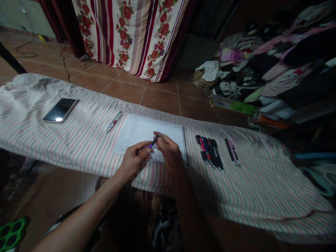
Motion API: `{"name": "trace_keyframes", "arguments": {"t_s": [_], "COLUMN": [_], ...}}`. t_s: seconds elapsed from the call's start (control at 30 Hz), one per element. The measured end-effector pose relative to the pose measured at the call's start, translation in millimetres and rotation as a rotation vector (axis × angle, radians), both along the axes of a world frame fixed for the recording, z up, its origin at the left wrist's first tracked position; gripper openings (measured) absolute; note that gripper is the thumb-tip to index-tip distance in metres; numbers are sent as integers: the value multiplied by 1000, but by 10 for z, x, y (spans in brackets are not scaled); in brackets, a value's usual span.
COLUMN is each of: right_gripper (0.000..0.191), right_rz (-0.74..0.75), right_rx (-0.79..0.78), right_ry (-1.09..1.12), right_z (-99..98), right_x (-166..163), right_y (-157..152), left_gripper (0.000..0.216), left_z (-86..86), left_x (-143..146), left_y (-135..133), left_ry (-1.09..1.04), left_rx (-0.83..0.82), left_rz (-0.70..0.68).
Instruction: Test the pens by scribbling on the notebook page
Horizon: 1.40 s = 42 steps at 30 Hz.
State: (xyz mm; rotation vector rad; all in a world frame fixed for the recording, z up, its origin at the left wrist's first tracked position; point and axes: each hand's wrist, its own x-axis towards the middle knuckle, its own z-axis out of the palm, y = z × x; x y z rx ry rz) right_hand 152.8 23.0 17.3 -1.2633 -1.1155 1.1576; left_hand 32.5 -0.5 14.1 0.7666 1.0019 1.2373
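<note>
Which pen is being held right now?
The black-and-purple pen, held in the left hand and right hand over the notebook; the other pens lie on the striped cloth.

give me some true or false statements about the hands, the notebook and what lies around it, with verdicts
1. The left hand and right hand both hold one pen. True.
2. The notebook's spiral runs along its left edge. False: it runs along the right edge.
3. The phone lies to the left of the notebook. True.
4. The cloth under the notebook is plain. False: it is striped.
5. Several other pens lie to the right of the notebook. True.
6. The curtain has no pattern. False: it shows red flowers and stripes.
</note>
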Motion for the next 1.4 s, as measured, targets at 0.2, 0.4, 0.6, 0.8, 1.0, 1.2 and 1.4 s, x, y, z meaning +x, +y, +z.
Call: {"name": "trace_keyframes", "arguments": {"t_s": [0.2,0.4,0.6,0.8,1.0,1.2,1.4], "right_gripper": [30,32,36,26,25,26,24], "right_rz": [2,-46,8,-34,-73,-45,-59], "right_rx": [-56,-53,-2,-46,-59,-12,-36], "right_ry": [69,64,27,69,77,99,47], "right_z": [4,-22,25,1,4,20,-5], "right_x": [10,-18,28,5,-42,-1,1], "right_y": [4,28,-3,14,18,6,10], "left_gripper": [37,36,38,39,36,37,38], "left_z": [-14,-31,-40,-54,-49,-28,-57], "left_x": [-8,-1,-19,-14,-5,-18,0], "left_y": [17,2,12,17,3,20,26], "left_ry": [7,5,11,10,19,-14,14], "left_rx": [-10,-11,-35,-11,12,-20,-2], "left_rz": [1,-10,-11,-6,-11,-7,0]}}
